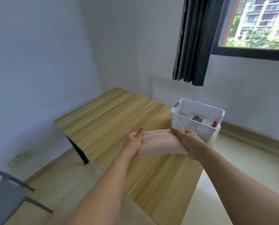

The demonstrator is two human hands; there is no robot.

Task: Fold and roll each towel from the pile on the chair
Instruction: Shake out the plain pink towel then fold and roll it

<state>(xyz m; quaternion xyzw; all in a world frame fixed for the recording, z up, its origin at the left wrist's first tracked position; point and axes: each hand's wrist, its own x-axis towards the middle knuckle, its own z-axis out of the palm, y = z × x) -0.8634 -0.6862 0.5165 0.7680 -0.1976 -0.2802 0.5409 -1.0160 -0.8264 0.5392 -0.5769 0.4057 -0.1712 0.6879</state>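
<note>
Both hands hold a rolled pink towel above the tabletop, near its right edge. The left hand grips the roll's left end, thumb up along it, fingers wrapped underneath and out of sight. The right hand clasps the right end, its fingers curled tight over the top. The towel lies roughly level between them, just in front of a white basket that holds several rolled items. The basket stands beside the tabletop's right edge. Part of a grey chair shows at lower left. A dark curtain hangs by the window.
</note>
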